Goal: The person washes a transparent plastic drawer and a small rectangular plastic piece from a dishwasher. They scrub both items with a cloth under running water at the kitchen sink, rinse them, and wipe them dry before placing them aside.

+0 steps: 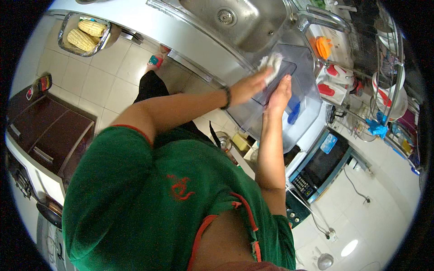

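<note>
My left hand (255,86), smeared by motion and with a dark band at the wrist, presses a crumpled white cloth (271,65) against a clear plastic bin (304,59). The bin is tilted at the counter's edge beside the sink. On its near side my right hand (281,94) grips the plastic, thumb up, close to the cloth. A blue patch (294,109) shows at the bin just right of my right wrist; I cannot tell whether it lies inside or behind.
The steel sink (257,22) and its faucet (327,19) lie ahead. To the right are an orange thing (323,47), a wire rack (392,90) with bowls and a microwave (321,162). Corn cobs (86,35) sit in a lined bin at far left.
</note>
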`<state>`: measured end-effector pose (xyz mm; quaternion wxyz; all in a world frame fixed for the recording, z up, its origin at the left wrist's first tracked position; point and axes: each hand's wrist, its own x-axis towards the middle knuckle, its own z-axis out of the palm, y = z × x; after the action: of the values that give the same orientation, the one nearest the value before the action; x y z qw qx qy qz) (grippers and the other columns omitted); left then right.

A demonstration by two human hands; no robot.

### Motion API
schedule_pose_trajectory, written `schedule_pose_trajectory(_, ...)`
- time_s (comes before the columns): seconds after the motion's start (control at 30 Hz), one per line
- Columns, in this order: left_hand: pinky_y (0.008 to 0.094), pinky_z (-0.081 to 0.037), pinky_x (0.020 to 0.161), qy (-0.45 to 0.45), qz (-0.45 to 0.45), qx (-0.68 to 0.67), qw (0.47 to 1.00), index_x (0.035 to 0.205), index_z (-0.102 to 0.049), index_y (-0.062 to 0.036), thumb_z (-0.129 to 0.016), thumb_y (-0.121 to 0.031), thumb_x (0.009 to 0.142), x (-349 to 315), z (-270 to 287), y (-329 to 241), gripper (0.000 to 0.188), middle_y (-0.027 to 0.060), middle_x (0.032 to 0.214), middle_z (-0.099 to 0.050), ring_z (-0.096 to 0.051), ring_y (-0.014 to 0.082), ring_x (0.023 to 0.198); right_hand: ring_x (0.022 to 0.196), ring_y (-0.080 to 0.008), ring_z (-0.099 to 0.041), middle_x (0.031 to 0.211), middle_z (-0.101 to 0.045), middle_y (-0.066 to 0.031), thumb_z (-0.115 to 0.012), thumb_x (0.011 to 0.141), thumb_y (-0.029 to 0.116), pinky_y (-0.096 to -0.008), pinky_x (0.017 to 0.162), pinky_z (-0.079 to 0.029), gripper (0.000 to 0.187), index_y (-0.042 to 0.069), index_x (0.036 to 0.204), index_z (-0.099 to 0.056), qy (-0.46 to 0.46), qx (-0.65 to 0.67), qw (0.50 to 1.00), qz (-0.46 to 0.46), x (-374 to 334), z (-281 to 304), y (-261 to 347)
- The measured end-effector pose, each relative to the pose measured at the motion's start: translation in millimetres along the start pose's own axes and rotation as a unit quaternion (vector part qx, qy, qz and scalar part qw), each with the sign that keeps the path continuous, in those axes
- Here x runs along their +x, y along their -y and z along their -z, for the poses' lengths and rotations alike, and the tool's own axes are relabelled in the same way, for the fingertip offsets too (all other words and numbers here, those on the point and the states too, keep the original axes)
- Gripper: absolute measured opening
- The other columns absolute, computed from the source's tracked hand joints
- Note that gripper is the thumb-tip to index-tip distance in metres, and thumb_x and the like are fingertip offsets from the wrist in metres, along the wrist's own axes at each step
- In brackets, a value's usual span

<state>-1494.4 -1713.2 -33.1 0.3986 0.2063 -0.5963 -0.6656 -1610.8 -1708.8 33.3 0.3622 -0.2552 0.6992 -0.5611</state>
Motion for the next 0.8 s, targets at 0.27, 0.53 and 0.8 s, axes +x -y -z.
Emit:
schedule_pose_trajectory(0.27, 0.0356, -0.006, 0.109, 0.132, 0.100, -0.064, 0.984, 0.138, -0.020, -0.0014, -0.035, -0.020, 0.094, -82, 4, -49, 0.050, 0.0160, 0.146, -0.011, -0.007, 0.0251, 0.135, 0.094, -0.0313, -0.056, 0.110, -0.053, -0.0174, -0.037, 0.094, 0.035, -0.0487, 0.073, -0.051, 0.040, 0.002, 0.116, -0.041, 0.020, 0.015, 0.999, -0.024, -6, -1, 6)
schedule_pose_trajectory(0.53, 0.0361, -0.009, 0.109, 0.083, 0.162, -0.022, 0.983, 0.136, -0.022, 0.0008, -0.036, -0.017, 0.090, -82, -3, -28, 0.051, 0.0219, 0.142, -0.017, -0.010, 0.0277, 0.135, 0.097, -0.0344, -0.055, 0.116, -0.048, -0.0201, -0.038, 0.093, 0.040, -0.0491, 0.076, -0.050, 0.047, 0.002, 0.121, -0.034, 0.052, 0.007, 0.998, -0.020, -8, -2, 9)
schedule_pose_trajectory(0.8, 0.0329, -0.016, 0.108, 0.036, 0.076, 0.028, 0.996, 0.134, -0.026, 0.0009, -0.037, -0.017, 0.091, -67, -6, -6, 0.048, 0.0215, 0.140, -0.024, -0.018, 0.0259, 0.133, 0.099, -0.0347, -0.054, 0.118, -0.047, -0.0198, -0.037, 0.093, 0.040, -0.0483, 0.076, -0.050, 0.049, 0.002, 0.123, -0.033, 0.063, 0.010, 0.998, -0.014, -4, 1, 5)
